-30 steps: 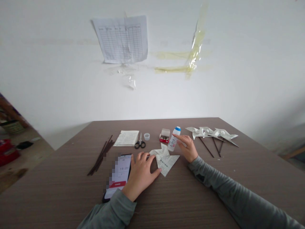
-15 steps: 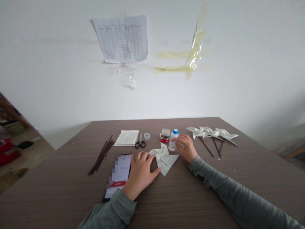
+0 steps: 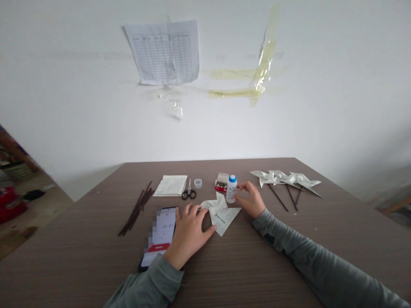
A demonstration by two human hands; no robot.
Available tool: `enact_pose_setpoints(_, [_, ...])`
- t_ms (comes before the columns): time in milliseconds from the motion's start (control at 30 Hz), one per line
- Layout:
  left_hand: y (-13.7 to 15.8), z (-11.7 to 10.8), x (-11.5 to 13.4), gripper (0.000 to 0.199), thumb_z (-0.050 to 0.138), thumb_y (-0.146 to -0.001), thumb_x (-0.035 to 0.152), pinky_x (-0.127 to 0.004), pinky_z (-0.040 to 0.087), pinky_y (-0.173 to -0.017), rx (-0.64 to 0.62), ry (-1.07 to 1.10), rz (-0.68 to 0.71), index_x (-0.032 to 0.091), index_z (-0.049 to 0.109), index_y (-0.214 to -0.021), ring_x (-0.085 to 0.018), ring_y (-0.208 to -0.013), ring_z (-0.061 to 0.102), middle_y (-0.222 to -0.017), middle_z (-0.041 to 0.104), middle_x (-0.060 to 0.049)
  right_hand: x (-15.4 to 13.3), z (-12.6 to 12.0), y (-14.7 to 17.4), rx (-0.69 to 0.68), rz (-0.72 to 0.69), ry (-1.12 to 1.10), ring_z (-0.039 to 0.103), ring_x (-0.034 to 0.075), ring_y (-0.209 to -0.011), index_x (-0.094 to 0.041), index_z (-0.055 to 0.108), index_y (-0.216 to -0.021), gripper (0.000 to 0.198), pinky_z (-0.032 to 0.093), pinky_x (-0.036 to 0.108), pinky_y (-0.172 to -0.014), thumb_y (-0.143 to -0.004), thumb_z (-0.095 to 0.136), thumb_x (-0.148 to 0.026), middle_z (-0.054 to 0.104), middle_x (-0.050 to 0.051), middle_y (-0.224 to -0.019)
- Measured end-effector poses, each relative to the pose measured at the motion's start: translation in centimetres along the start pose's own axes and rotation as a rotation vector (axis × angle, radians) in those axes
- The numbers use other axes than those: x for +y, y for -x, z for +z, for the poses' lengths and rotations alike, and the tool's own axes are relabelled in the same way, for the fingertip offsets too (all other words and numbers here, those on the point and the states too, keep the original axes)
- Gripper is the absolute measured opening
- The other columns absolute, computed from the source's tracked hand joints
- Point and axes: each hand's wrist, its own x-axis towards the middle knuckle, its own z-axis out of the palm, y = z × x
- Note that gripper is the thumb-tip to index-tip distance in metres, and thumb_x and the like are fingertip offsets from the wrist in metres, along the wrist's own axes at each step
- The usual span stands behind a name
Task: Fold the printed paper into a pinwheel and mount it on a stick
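We see the left hand (image 3: 191, 231) spread wide, palm down, its thumb at the near left edge of a folded paper pinwheel (image 3: 222, 217) made of printed sheet. This pinwheel lies flat near the middle of the tabletop (image 3: 257, 269). Just beyond it stands a white bottle (image 3: 230, 193) with a blue cap (image 3: 232, 178), upright. We find the right hand (image 3: 253, 201) at the bottle's right side, thumb and forefinger parted; we cannot tell whether they touch it.

A small red box (image 3: 220, 185), lid raised, sits just behind the bottle, partly hidden by it. Further left we see a clear plastic cup (image 3: 198, 183), black-handled scissors (image 3: 189, 194), printed paper (image 3: 171, 186) and a bundle of dark sticks (image 3: 136, 210). A phone (image 3: 160, 233) lies beside the left hand, partly covered by it. Well to the right, we see more paper pinwheels (image 3: 297, 179) on dark sticks.
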Motion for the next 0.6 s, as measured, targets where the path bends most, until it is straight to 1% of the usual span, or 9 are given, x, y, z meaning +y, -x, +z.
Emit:
enact_pose_setpoints(100, [0.0, 0.0, 0.1, 0.050, 0.088, -0.116, 0.043, -0.091, 0.045, -0.151, -0.012, -0.012, -0.002, 0.030, 0.091, -0.164, -0.055, -0.176, 0.067, -0.181, 0.082, -0.019, -0.2, 0.0, -0.1, -0.024, 0.044, -0.025, 0.092, 0.044, -0.127, -0.034, 0.070, -0.105, 0.039, 0.065, 0.072, -0.129, -0.078, 0.096, -0.041, 0.096, 0.009, -0.119])
enact_pose_setpoints(167, [0.0, -0.1, 0.2, 0.051, 0.088, -0.116, 0.042, -0.090, 0.045, -0.152, -0.025, -0.026, -0.011, 0.031, 0.091, -0.166, -0.054, -0.176, 0.067, -0.182, 0.081, -0.018, -0.5, -0.1, -0.2, -0.037, 0.047, -0.010, 0.092, 0.046, -0.132, -0.033, 0.076, -0.116, 0.044, 0.064, 0.073, -0.132, -0.079, 0.098, -0.039, 0.097, 0.009, -0.121])
enact_pose_setpoints(233, [0.1, -0.3, 0.4, 0.050, 0.089, -0.116, 0.042, -0.089, 0.045, -0.153, -0.034, -0.034, -0.021, 0.032, 0.091, -0.166, -0.053, -0.177, 0.066, -0.183, 0.081, -0.017, -0.8, -0.1, -0.4, -0.050, 0.042, 0.030, 0.091, 0.047, -0.133, -0.033, 0.080, -0.121, 0.044, 0.063, 0.074, -0.133, -0.081, 0.099, -0.038, 0.097, 0.010, -0.121])
enact_pose_setpoints(400, [0.2, -0.6, 0.6, 0.051, 0.090, -0.116, 0.041, -0.092, 0.044, -0.152, -0.034, -0.015, -0.026, 0.029, 0.091, -0.166, -0.055, -0.177, 0.067, -0.182, 0.082, -0.018, -1.4, -0.4, -0.7, -0.084, 0.023, 0.084, 0.090, 0.046, -0.129, -0.031, 0.088, -0.114, 0.032, 0.063, 0.073, -0.132, -0.085, 0.099, -0.036, 0.097, 0.011, -0.119])
enact_pose_setpoints(500, [0.2, -0.7, 0.6, 0.050, 0.090, -0.116, 0.041, -0.092, 0.040, -0.154, -0.042, -0.015, -0.040, 0.031, 0.091, -0.165, -0.054, -0.179, 0.065, -0.183, 0.081, -0.017, -1.7, -0.5, -0.8, -0.072, 0.025, 0.073, 0.089, 0.046, -0.128, -0.030, 0.090, -0.109, 0.030, 0.065, 0.073, -0.130, -0.082, 0.102, -0.035, 0.096, 0.011, -0.117])
enact_pose_setpoints(600, [0.2, -0.7, 0.5, 0.050, 0.088, -0.116, 0.042, -0.090, 0.037, -0.156, -0.058, -0.016, -0.048, 0.033, 0.091, -0.165, -0.052, -0.182, 0.062, -0.184, 0.081, -0.015, -1.9, -0.5, -1.4, -0.042, 0.029, 0.051, 0.089, 0.043, -0.124, -0.030, 0.090, -0.104, 0.027, 0.068, 0.068, -0.126, -0.080, 0.103, -0.034, 0.095, 0.010, -0.115])
